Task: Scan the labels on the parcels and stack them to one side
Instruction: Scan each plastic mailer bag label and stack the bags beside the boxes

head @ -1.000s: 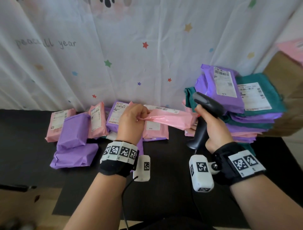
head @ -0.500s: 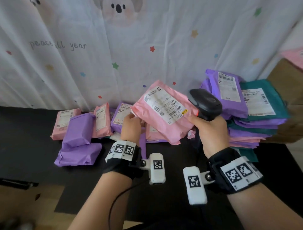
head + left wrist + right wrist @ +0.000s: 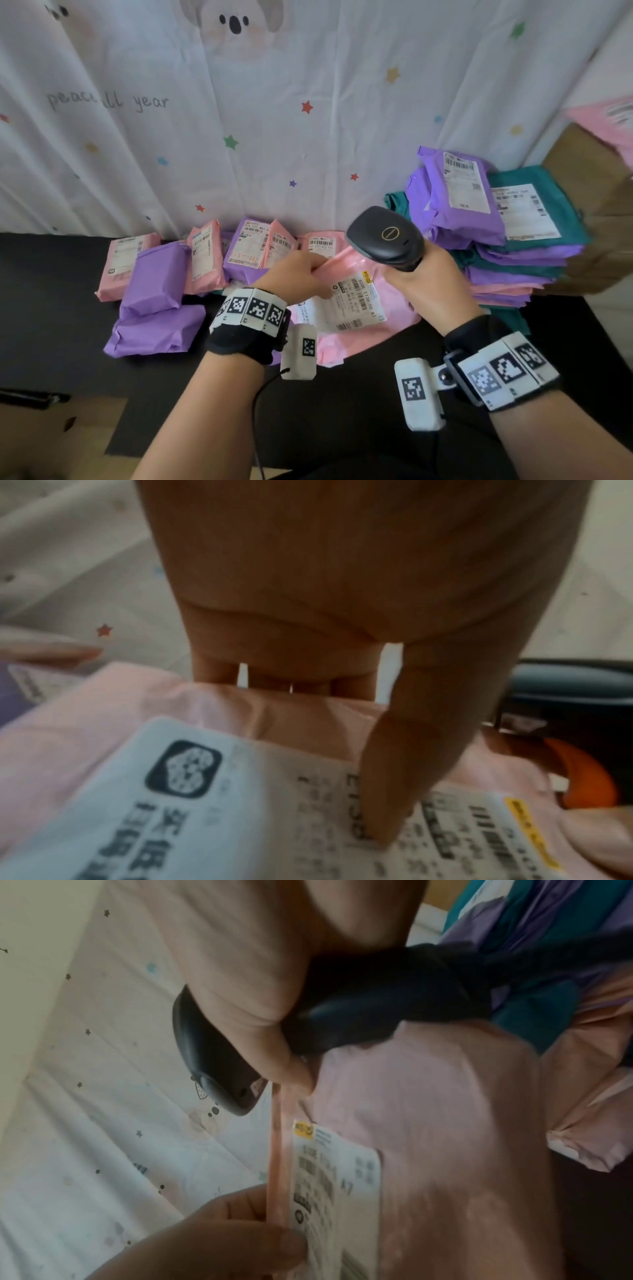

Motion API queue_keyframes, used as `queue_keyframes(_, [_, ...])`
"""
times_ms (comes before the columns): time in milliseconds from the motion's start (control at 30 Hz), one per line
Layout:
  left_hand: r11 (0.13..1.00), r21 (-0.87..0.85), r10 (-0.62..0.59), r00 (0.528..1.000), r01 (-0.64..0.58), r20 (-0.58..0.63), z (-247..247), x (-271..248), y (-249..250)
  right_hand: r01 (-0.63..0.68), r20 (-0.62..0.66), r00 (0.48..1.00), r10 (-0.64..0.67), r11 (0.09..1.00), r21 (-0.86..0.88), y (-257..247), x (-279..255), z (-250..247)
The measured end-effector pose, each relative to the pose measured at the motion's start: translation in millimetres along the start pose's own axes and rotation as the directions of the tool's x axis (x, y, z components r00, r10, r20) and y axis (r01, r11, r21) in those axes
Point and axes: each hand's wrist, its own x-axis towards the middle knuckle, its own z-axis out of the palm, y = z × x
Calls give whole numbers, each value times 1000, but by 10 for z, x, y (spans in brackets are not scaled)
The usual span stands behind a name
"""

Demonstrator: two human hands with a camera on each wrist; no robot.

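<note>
Half the pink parcel's label [image 3: 346, 305] hand-hidden.

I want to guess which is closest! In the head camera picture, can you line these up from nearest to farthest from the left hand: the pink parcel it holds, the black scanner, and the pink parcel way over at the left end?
1. pink parcel: pinched by the left hand.
2. scanner: just to its right, gripped by the right hand.
3. far-left pink parcel: at the row's left end.
</note>
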Motion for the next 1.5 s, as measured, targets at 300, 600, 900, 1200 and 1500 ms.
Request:
queue_keyframes(300, [896,-440,-235,911,68,-339,113,-5,-105,-79,-119,983,139,909,409,78,-25,124])
queue_keyframes(600, [685,-729,-420,815,-5,-400,181,38,-148,-199,171,977,131,850,487,93,-159,378])
queue_keyframes(900, [723,-691,-416,786,-19,-457,176,46,-215,-210,212,970,122,861,464,78,-155,380])
queue_keyframes(1200, [731,-683,-418,787,-5,-454,187,103,-249,-173,202,976,84,863,475,84,-130,360])
queue_keyframes(1500, [737,-675,-440,751,-11,-493,176,173,-238,-164,185,979,81,856,491,101,-95,312])
